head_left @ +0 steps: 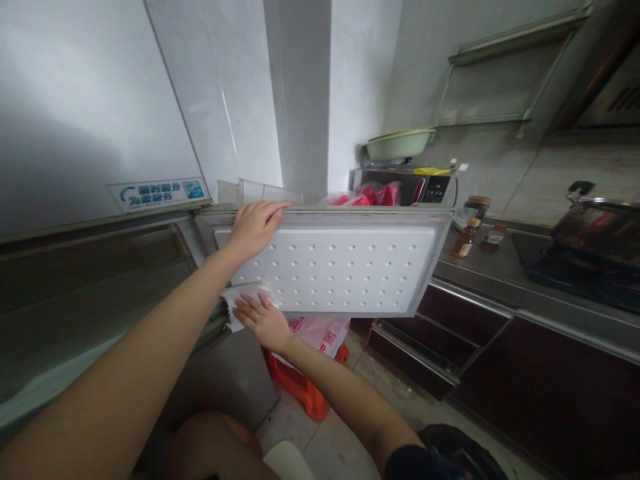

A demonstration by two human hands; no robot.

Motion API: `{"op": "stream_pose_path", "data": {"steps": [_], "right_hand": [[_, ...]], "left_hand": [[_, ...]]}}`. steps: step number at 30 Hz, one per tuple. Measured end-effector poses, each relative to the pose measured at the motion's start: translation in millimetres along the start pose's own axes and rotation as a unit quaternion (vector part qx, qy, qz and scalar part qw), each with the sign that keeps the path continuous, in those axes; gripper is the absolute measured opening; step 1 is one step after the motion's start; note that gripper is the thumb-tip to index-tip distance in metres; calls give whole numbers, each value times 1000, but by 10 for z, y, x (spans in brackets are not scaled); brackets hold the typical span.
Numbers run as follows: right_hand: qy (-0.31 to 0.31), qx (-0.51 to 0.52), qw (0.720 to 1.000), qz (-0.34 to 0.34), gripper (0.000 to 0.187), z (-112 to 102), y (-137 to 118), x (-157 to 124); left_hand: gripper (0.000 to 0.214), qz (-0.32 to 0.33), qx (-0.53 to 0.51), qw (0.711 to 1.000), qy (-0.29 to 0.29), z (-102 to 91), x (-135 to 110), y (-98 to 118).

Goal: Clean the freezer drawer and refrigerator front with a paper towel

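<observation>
The freezer door [340, 273] is swung out in front of me, its white dimpled inner panel facing me. Over its top edge lies my left hand [256, 228], near the hinge end, fingers closed over the rim and partly hidden behind it. Lower down, my right hand [263, 321] presses a white paper towel [237, 320] against the door's bottom corner on the hinge side. Its fingers lie fairly flat on the towel. To the left, the refrigerator's open compartment [95, 287] shows a dim interior.
Behind the door stand a microwave [415, 187] and red plastic-wrapped items [380, 194]. A green basin [400, 145] sits above. Bottles [466, 239] and a pot [600, 230] occupy the right counter. Under the door is an orange stool [305, 393] bearing a pink-printed bag [325, 331].
</observation>
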State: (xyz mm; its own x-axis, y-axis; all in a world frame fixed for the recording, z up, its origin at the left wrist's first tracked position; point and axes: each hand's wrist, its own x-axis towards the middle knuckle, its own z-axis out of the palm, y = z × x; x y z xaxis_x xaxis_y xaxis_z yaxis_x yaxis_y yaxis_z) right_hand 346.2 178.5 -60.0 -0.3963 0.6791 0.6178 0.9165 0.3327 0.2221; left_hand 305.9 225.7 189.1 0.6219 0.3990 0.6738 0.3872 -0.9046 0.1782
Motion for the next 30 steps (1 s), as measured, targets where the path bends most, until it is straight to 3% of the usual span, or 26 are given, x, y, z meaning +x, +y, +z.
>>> {"op": "stream_pose_path", "data": {"steps": [7,13,16,22,26,30], "right_hand": [[-60,-46,993,-90,41,-179,73,133],[-98,-38,988,-114,28,-570,422,-393],[-108,39,990,-84,30,-843,658,-842],[-10,160,986,54,47,-1392,1071,-1761],[-5,117,983,140,48,-1567,1204,-2209],[33,20,973,229,43,-1577,1225,-2509]], "left_hand": [[42,6,-6,1000,2,-6,-8,-8],[43,2,-5,1000,2,6,4,-18],[43,4,-5,1000,0,11,14,-26],[44,4,-1,1000,0,24,27,-41],[44,-6,4,1000,1,30,29,-33],[44,-8,5,1000,-1,29,27,-17]]}}
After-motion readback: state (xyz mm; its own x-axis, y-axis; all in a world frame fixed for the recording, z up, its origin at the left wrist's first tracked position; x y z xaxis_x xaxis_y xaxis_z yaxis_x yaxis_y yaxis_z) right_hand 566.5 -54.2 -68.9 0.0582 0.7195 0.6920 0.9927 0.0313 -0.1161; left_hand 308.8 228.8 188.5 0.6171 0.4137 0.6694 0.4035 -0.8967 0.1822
